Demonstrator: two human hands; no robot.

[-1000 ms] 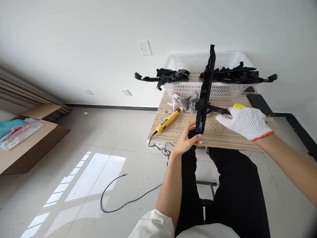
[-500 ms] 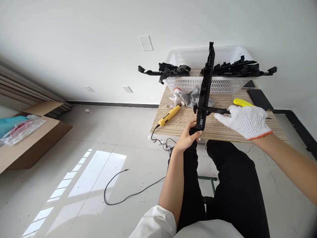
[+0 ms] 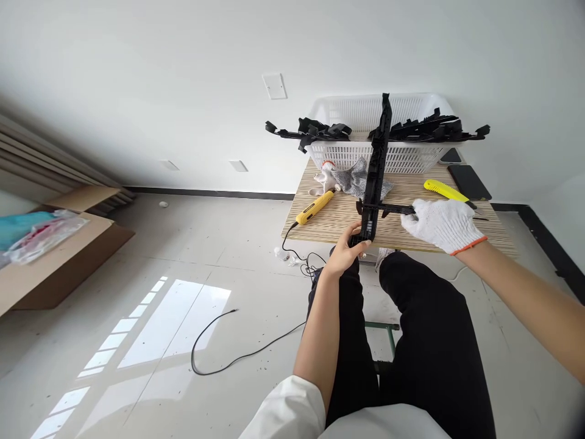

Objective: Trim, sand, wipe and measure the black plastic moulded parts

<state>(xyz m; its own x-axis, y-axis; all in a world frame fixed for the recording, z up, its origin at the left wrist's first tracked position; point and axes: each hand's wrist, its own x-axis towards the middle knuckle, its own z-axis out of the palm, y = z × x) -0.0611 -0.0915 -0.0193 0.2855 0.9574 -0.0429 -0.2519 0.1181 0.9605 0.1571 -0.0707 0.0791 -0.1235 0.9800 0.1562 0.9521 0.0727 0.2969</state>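
Note:
My bare left hand (image 3: 346, 251) is closed round the lower end of a long black plastic bracket (image 3: 377, 164), which stands up over the table edge. A thin side arm sticks out to the right near its lower end. My right hand (image 3: 441, 224), in a white knitted glove with an orange cuff, is closed on the outer tip of that arm; the fingertips are partly hidden. Just beyond the glove lies a yellow utility knife (image 3: 445, 189). A yellow corded power tool (image 3: 315, 207) rests on the table, left of the bracket.
Behind stands a white plastic basket (image 3: 411, 160) with black brackets (image 3: 432, 128) across its rim. Grey and white gloves (image 3: 351, 178) lie before it on the wooden table (image 3: 484, 235). A black phone-like slab (image 3: 469, 182) is at right; a black cable (image 3: 256, 353) trails on the floor.
My right hand has closed from spread thumb and fingers onto the side arm's tip. The view has shifted slightly; my left hand keeps its hold on the bracket.

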